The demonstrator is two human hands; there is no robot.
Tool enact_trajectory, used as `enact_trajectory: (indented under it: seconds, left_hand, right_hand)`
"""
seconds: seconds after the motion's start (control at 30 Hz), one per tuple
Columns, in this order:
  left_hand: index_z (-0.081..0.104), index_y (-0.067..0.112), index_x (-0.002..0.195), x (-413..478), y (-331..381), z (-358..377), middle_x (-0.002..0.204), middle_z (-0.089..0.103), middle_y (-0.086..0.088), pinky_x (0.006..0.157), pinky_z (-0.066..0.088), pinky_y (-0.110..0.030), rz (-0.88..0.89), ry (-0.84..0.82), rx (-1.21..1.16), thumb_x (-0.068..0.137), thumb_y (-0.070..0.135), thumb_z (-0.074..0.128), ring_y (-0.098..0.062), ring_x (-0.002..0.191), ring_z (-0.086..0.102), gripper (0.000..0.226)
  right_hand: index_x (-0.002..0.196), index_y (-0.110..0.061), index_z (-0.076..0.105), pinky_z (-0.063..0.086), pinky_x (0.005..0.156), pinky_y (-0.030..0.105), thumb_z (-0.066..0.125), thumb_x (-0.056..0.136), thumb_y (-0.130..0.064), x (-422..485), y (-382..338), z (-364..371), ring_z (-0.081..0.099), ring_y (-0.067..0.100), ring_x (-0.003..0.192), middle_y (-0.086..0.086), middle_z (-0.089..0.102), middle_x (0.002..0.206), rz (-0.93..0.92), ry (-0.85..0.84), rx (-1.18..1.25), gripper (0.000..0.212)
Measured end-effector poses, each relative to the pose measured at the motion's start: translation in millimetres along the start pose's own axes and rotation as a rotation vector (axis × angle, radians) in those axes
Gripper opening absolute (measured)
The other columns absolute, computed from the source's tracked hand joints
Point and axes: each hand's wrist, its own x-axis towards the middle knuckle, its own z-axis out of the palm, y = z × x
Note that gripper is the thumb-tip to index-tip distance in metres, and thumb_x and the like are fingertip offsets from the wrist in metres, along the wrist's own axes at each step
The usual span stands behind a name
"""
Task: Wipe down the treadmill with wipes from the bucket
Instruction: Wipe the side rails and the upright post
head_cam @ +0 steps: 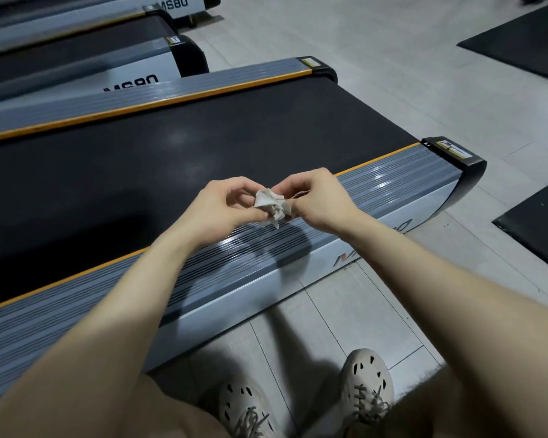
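Two hands (222,207) (317,197) pinch wipe (271,205); treadmill (203,147) runs toward upper-right.

Both forearms bare, stretched fwd & converging toward centre. The left hand (225,210) & right hand (318,200) meet backs-up, fingers curled, each pinching one side of a crumpled wipe (271,207) w/ thumb & fingertips. Wrists approx level, hands near each other.
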Motion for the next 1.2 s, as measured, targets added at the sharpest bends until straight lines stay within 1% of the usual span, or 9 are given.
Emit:
enact_trajectory:
  seconds: [0.13, 0.27, 0.4, 0.5, 0.67, 0.77, 0.93, 1.1, 1.2]
  left_hand:
    - [0.081, 0.041, 0.101, 3.9, -1.7, -0.3, 0.094, 0.077, -0.002, 0.097, 0.06, -0.047, -0.035, 0.107, 0.076, 0.083, 0.026, 0.089, -0.021, 0.091, 0.073, 0.024]
    - [0.083, 0.043, 0.095, 4.2, -0.9, 1.1, 0.091, 0.078, 0.005, 0.092, 0.061, -0.042, -0.046, 0.107, 0.141, 0.081, 0.036, 0.09, -0.015, 0.092, 0.074, 0.017]
    - [0.084, 0.038, 0.092, 2.9, 4.3, -0.5, 0.089, 0.081, 0.01, 0.088, 0.059, -0.033, -0.023, 0.04, 0.16, 0.085, 0.028, 0.089, -0.009, 0.091, 0.076, 0.013]
    - [0.082, 0.034, 0.094, 1.1, 5.2, -3.5, 0.088, 0.081, 0.01, 0.082, 0.052, -0.026, -0.012, 0.011, 0.202, 0.087, 0.021, 0.088, -0.007, 0.086, 0.076, 0.017]
    - [0.076, 0.039, 0.11, -8.7, 0.4, -12.6, 0.09, 0.077, 0.016, 0.088, 0.057, -0.031, -0.027, -0.021, 0.403, 0.092, 0.021, 0.084, -0.008, 0.086, 0.071, 0.026]
    - [0.078, 0.031, 0.091, -19.6, 0.8, -24.9, 0.074, 0.076, 0.015, 0.086, 0.06, -0.038, -0.114, 0.042, 0.553, 0.094, 0.035, 0.081, -0.006, 0.077, 0.071, 0.005]
    - [0.075, 0.023, 0.065, -38.8, -2.6, -48.1, 0.06, 0.072, 0.007, 0.074, 0.057, -0.034, -0.221, 0.174, 0.673, 0.098, 0.06, 0.065, -0.012, 0.073, 0.071, 0.051]
    - [0.076, 0.035, 0.109, -80.1, -15.3, -62.7, 0.099, 0.079, 0.007, 0.088, 0.058, -0.042, -0.248, 0.178, 0.889, 0.104, 0.045, 0.059, -0.024, 0.099, 0.072, 0.02]
    - [0.068, 0.037, 0.131, -120.4, -27.8, -58.0, 0.119, 0.076, 0.0, 0.091, 0.058, -0.043, -0.273, 0.049, 1.114, 0.102, 0.047, 0.059, -0.032, 0.111, 0.07, 0.032]
  right_hand:
    - [0.109, -0.025, 0.082, 0.062, 0.097, 0.044, 0.078, 0.079, 0.009, -1.7, -5.0, -8.3, 0.077, 0.021, 0.102, 0.0, 0.081, 0.099, 0.051, -0.139, -0.016, 0.046]
    - [0.109, -0.012, 0.081, 0.063, 0.096, 0.04, 0.088, 0.086, -0.011, -9.2, -4.8, -7.7, 0.075, 0.021, 0.089, 0.016, 0.079, 0.104, 0.068, -0.206, 0.128, 0.024]
    - [0.095, 0.006, 0.076, 0.065, 0.08, 0.037, 0.085, 0.089, -0.01, -4.4, -0.1, -9.4, 0.069, 0.02, 0.074, 0.018, 0.074, 0.083, 0.08, -0.146, 0.206, 0.019]
    - [0.08, -0.006, 0.075, 0.067, 0.083, 0.044, 0.085, 0.088, -0.006, -1.9, -1.6, -6.4, 0.07, 0.019, 0.071, 0.013, 0.073, 0.079, 0.057, -0.16, 0.156, 0.013]
    - [0.082, -0.012, 0.076, 0.065, 0.082, 0.052, 0.089, 0.086, -0.019, 7.1, -0.1, 3.2, 0.073, 0.025, 0.071, 0.012, 0.078, 0.08, 0.012, -0.083, -0.082, 0.015]
    - [0.081, -0.019, 0.075, 0.064, 0.085, 0.049, 0.088, 0.085, -0.024, 10.9, -2.1, 9.4, 0.076, 0.024, 0.083, 0.001, 0.078, 0.082, -0.016, -0.037, -0.18, 0.014]
    - [0.086, -0.022, 0.075, 0.061, 0.086, 0.043, 0.085, 0.087, -0.022, 5.8, -19.1, 29.9, 0.073, 0.017, 0.087, -0.006, 0.076, 0.086, -0.132, -0.06, -0.273, 0.01]
    - [0.085, -0.025, 0.076, 0.059, 0.078, 0.037, 0.085, 0.084, -0.022, -11.3, -43.5, 58.3, 0.07, 0.013, 0.082, -0.009, 0.074, 0.081, -0.234, -0.068, -0.356, 0.009]
    - [0.085, -0.025, 0.075, 0.058, 0.075, 0.035, 0.085, 0.084, -0.029, -29.6, -57.3, 83.1, 0.069, 0.009, 0.079, -0.011, 0.072, 0.078, -0.308, -0.103, -0.349, 0.011]
